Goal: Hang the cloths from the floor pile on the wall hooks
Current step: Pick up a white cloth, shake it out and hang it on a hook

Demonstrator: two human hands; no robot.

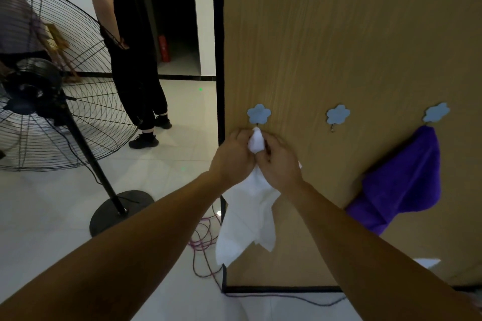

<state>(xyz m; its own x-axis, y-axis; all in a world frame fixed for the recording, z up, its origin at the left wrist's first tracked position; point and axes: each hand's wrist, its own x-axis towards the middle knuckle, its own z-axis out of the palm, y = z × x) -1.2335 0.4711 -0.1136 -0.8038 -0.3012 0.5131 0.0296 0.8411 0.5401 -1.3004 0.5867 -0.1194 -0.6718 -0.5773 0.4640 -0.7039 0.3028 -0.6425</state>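
Note:
A white cloth (247,219) hangs down against the wooden wall panel (339,34). Its bunched top sits just under the left flower-shaped blue hook (258,113). My left hand (232,157) and my right hand (280,161) both pinch that bunched top, one on each side. The middle blue hook (338,114) carries nothing. From the right blue hook (436,112) hangs a purple cloth (401,182). The floor pile is out of view.
A large black standing fan (52,101) stands on the left, its round base (121,211) near my left arm. A person in black (130,47) stands behind it. Pink and dark cables (206,242) trail on the white floor by the panel's foot.

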